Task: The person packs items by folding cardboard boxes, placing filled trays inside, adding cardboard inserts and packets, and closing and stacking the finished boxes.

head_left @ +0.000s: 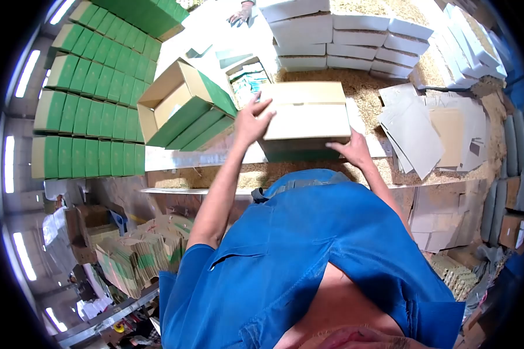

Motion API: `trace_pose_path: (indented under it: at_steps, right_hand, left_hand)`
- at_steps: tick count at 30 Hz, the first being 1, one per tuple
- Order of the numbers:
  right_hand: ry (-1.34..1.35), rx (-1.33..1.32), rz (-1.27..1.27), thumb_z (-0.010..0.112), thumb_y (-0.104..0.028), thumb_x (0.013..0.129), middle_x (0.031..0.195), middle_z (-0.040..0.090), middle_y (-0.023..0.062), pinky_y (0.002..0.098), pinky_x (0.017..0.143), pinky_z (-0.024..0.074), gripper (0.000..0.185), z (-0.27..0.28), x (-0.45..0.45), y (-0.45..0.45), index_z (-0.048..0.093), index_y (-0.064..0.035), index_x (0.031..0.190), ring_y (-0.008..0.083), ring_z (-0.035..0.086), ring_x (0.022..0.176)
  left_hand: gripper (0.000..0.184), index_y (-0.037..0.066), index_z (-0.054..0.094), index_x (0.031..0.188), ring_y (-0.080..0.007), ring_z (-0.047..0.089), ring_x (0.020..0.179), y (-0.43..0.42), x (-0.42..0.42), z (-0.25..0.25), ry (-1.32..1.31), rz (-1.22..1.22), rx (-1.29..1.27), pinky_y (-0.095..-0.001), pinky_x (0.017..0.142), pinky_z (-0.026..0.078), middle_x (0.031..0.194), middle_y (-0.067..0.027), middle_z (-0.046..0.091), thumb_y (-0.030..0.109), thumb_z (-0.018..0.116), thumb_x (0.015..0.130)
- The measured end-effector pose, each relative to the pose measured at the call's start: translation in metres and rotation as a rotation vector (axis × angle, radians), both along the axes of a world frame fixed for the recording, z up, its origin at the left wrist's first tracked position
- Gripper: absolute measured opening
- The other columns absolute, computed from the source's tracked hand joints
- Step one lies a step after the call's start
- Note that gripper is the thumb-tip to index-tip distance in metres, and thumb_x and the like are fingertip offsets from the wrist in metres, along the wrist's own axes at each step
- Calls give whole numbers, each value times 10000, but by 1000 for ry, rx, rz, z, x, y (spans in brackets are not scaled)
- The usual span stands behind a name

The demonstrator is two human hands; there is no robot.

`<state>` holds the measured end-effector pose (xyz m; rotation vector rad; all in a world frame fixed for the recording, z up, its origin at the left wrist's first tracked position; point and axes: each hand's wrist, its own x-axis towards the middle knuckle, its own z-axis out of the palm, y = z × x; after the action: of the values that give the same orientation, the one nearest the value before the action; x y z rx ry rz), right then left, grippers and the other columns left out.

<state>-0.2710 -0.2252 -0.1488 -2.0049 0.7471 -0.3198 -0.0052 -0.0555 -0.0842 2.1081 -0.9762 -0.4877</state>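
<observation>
A box (308, 119) with a pale top and a dark green front side stands on the bench in front of me. My left hand (254, 121) rests at its left edge, fingers apart. At the front right corner, my right hand (353, 149) touches the box, its thumb on the front edge and its other fingers mostly hidden behind the side. An open green box (186, 107) lies tilted to the left of my left hand. Behind my left hand sits a small open box (249, 75) with blue and white packets.
Stacked green boxes (87, 110) fill the left. White boxes (355, 41) stand in rows at the back, near another person's hand (239, 17). Flat grey cardboard sheets (413, 128) lie at right. Folded cartons (140, 256) are below left.
</observation>
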Motion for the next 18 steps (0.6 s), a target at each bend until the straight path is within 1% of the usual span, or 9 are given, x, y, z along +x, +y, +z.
trace_pose_path:
  at_steps: [3,4,5,7,8,11,13,14,18]
  right_hand:
    - [15,-107,-125,687,-554,800,886,722,169,412,767,541,581,55,11,-10,679,-59,1104,343,700,839]
    - [-45,-84,-202,640,-551,843,809,713,163,412,697,528,521,69,15,-13,707,-66,1022,336,693,765]
    - [-105,-164,-201,625,-524,863,738,698,156,412,634,522,524,65,17,-21,688,-70,1116,320,684,682]
    - [87,-254,-223,635,-443,875,831,720,159,402,657,532,442,76,12,-15,679,-97,1147,306,701,727]
    - [91,-307,-194,640,-412,862,845,720,163,413,640,530,535,72,4,-8,587,-113,1303,314,695,705]
    - [-112,-263,-35,756,-376,751,1139,646,267,383,848,545,854,54,-25,12,398,-58,1458,342,668,1019]
    - [-131,-131,62,802,-316,698,1435,437,262,428,1006,481,925,55,-40,23,362,-79,1477,382,522,1256]
    - [-157,-106,86,808,-292,690,1494,366,236,474,1031,458,859,47,-44,24,434,-113,1443,394,480,1295]
    - [-148,-226,194,799,-285,697,1489,409,167,452,1059,427,648,49,-37,10,601,-129,1294,387,492,1286]
  left_hand:
    - [422,42,654,1240,-235,520,1271,-7,56,28,180,-192,-50,-306,1002,436,1486,-200,419,286,624,897]
    - [428,116,700,1196,-195,672,977,-7,56,33,329,-122,-82,-323,798,533,1265,-123,639,409,591,905]
    - [478,116,708,1184,-156,646,848,-6,55,37,388,-145,15,-290,700,505,1069,-60,695,477,536,922]
    - [501,99,703,1174,-133,604,765,8,60,7,438,-134,88,-258,651,470,933,-27,679,492,501,937]
    - [506,85,693,1171,-132,604,767,17,57,-15,511,-106,10,-258,649,471,928,-35,681,487,478,951]
    - [542,27,671,1142,-132,598,782,41,29,-53,644,54,-42,-274,656,477,929,-52,682,471,394,999]
    - [559,8,660,1130,-140,604,805,53,23,-105,646,133,-42,-275,673,478,947,-58,680,478,382,1011]
    - [571,-1,649,1163,-156,614,844,53,12,-112,606,166,-88,-272,704,474,1000,-75,682,487,396,1009]
    - [618,-43,632,1190,-170,622,934,41,1,-118,664,276,-118,-306,806,484,1077,-116,681,497,385,1020]
